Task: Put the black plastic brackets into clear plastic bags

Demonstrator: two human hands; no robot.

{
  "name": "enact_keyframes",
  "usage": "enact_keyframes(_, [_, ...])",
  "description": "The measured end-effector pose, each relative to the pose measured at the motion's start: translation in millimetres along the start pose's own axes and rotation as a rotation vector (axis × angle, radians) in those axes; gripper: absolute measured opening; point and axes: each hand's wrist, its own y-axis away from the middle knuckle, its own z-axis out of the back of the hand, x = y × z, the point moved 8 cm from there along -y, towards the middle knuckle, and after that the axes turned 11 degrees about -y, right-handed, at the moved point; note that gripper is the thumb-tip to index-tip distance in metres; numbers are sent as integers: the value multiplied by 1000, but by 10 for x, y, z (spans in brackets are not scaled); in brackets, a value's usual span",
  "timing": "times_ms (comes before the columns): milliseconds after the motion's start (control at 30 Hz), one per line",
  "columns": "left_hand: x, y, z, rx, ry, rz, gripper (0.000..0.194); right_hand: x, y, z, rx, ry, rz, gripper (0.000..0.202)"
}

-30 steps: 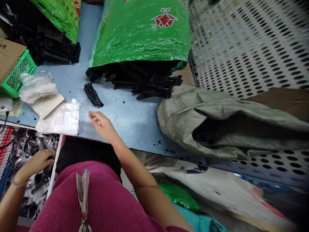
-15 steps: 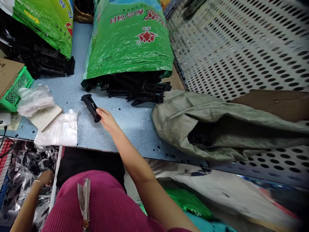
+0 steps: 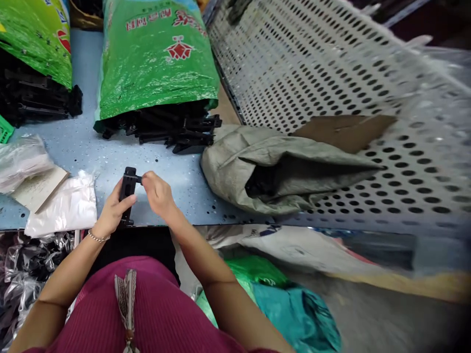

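Observation:
A black plastic bracket [image 3: 128, 189] stands nearly upright in the picture, over the front edge of the blue table. My left hand [image 3: 116, 208] is closed around its lower half, thumb across the front. My right hand [image 3: 157, 192] pinches the end of a short black stem [image 3: 139, 180] that sticks out from the bracket's upper right side. The fingertips partly hide this stem. Beyond my hands, several similar black parts [image 3: 172, 128] spill from the mouth of a green bag [image 3: 158, 73].
Clear plastic bags [image 3: 66, 203] and a cardboard piece [image 3: 42, 189] lie left on the speckled table [image 3: 90, 147]. A second green bag [image 3: 44, 46] holds black parts. A grey-green sack [image 3: 228, 166] sits right, before a perforated panel [image 3: 294, 73]. Wrapped items [image 3: 27, 274] fill a container below left.
My left hand has come up from the wrapped items below and taken hold of the bracket. My right hand has shifted its grip to the stem. The view has turned right.

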Motion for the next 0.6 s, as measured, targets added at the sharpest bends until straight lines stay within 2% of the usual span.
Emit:
enact_keyframes(100, [12, -34, -78, -9, 11, 1, 62, -198, -168, -65, 180, -220, -267, 63])
enact_keyframes(167, [26, -81, -70, -46, 52, 50, 56, -231, -89, -157, 267, -302, -318, 65])
enact_keyframes(200, [46, -103, -63, -58, 90, 102, 51, -203, -8, -191, 297, -267, -267, 65])
enact_keyframes(267, [102, -129, -69, -54, 197, 229, 45, -98, 211, -226, 309, -69, -68, 60])
enact_keyframes(333, [159, -134, -110, -27, 293, 327, 48, -2, 448, -275, 321, 160, 132, 52])
enact_keyframes(400, [231, -134, -125, -48, 313, 347, 56, 23, 559, -305, 373, 281, 234, 45])
enact_keyframes(433, [279, -134, -121, -74, 281, 332, 61, 12, 531, -286, 407, 308, 247, 43])
enact_keyframes(467, [338, -132, -122, -95, 223, 310, 64, -12, 430, -210, 402, 352, 237, 40])
enact_keyframes(500, [402, -128, -135, -101, 146, 286, 64, -43, 259, -64, 344, 419, 210, 35])
enact_keyframes(533, [467, -124, -156, -93, 53, 257, 62, -73, 41, 138, 247, 497, 175, 28])
enact_keyframes(600, [567, -115, -180, -88, -158, 177, 51, -111, -432, 687, -64, 685, 95, 14])
